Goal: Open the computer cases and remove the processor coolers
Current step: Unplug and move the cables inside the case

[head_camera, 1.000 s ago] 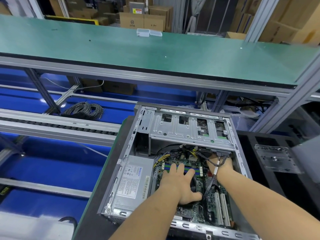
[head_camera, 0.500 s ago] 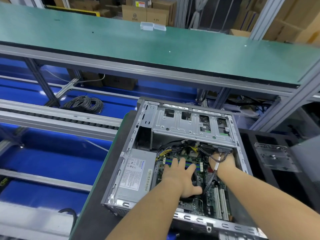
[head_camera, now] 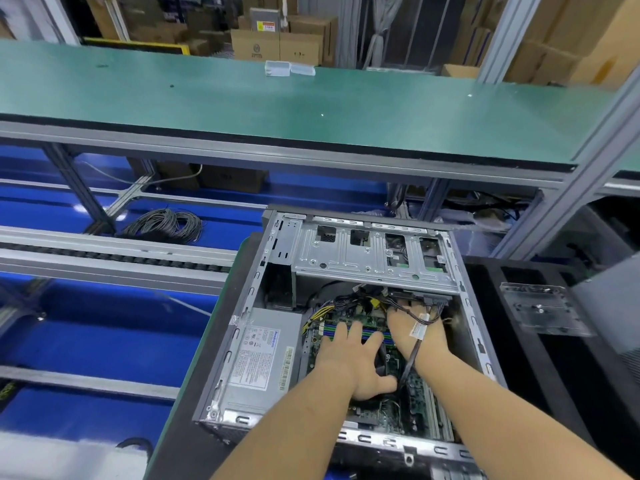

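Computer case (head_camera: 242, 341): open, on its side on dark bench | left hand (head_camera: 353, 362): fingers spread, pressing on black cooler (head_camera: 381, 358) inside | right hand (head_camera: 419, 327): among cables (head_camera: 412, 355), grip cannot be told | power supply (head_camera: 263, 358) beside left hand.

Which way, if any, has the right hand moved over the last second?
Yes. The right hand has shifted slightly left, away from the case's right wall and toward the blue memory slots, nearer the left hand.
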A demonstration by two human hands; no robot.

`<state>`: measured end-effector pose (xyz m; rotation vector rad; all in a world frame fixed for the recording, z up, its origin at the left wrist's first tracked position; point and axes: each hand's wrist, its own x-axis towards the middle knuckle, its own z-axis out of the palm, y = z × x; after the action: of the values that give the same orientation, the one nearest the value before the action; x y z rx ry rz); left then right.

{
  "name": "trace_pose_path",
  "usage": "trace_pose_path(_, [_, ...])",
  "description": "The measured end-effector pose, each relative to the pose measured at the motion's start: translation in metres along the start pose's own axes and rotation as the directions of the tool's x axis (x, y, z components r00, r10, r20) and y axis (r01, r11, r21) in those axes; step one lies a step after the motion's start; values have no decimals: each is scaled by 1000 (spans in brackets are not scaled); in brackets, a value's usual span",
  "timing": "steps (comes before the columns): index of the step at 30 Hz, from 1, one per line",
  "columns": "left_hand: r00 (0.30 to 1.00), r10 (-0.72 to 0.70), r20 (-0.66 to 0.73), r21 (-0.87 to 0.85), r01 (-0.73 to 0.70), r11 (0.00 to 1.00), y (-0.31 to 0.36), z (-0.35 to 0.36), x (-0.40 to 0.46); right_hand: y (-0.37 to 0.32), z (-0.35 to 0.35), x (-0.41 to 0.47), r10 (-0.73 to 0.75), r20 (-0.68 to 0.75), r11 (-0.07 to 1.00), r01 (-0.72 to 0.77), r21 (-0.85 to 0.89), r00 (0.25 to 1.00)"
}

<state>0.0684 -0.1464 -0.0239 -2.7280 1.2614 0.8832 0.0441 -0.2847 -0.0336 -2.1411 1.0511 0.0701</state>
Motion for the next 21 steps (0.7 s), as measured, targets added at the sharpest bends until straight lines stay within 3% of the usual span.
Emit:
trace_pose_path(1, [1000, 2, -5, 3, -2, 1000, 0, 0, 0, 5, 1, 13, 14, -14, 987, -12, 162, 1000])
trace_pose_path(2, [1000, 4, -9, 4, -4, 1000, 0, -1, 0, 6, 2, 14, -90, 23, 984, 86, 154, 996])
trace_pose_path(3, [1000, 4, -12, 5, -4, 1000, 0, -1, 0, 11, 7, 16, -196, -68, 978, 200, 54, 978])
trace_pose_path(4, [1000, 3, -10, 6, -3, 1000, 0, -1, 0, 21, 13, 27, -145, -114, 989, 146, 0, 983])
trace_pose_path(5, [1000, 3, -7, 5, -3, 1000, 0, -1, 0, 21, 10, 29, -276, -121, 955, 258, -143, 954])
trace_pose_path(6, [1000, 2, -8, 1, -2, 1000, 0, 0, 0, 24, 8, 31, -228, -105, 860, 150, -487, 968])
trace_pose_path(7, [1000, 1, -11, -3, -1, 1000, 0, 0, 0, 16, -2, 31, -134, -85, 794, 56, -605, 987])
trace_pose_path(8, [1000, 1, -16, -5, -2, 1000, 0, 1, 0, 3, -3, 30, -2, 60, 699, 44, -714, 998])
trace_pose_path(9, [1000, 2, -18, -5, -2, 1000, -1, 1, 0, 3, 1, 29, -8, 122, 874, 67, -482, 993])
trace_pose_path(11, [1000, 2, -18, -7, -2, 1000, -1, 1, 1, 5, -5, 34, -207, 147, 867, 251, -431, 967])
trace_pose_path(12, [1000, 3, -17, -5, -3, 1000, -1, 1, 2, 5, -3, 38, -219, 121, 896, 248, -368, 968])
trace_pose_path(15, [1000, 2, -31, 4, -2, 1000, -1, 3, 2, 7, 4, 45, -237, 210, 836, 310, -453, 948])
trace_pose_path(17, [999, 1, -42, 9, -1, 1000, -2, 4, 3, 3, 5, 44, -82, 152, 982, 106, -158, 985])
trace_pose_path(18, [999, 2, -44, 8, -2, 1000, -2, 5, 3, 1, 5, 45, -11, 148, 995, 25, -96, 989])
trace_pose_path(19, [999, 3, -45, 5, -3, 1000, -2, 5, 4, 4, 5, 47, -7, 144, 992, 26, -126, 990])
trace_pose_path(21, [999, 3, -50, 0, -3, 1000, -2, 5, 3, 5, 5, 44, -63, 119, 922, 104, -372, 991])
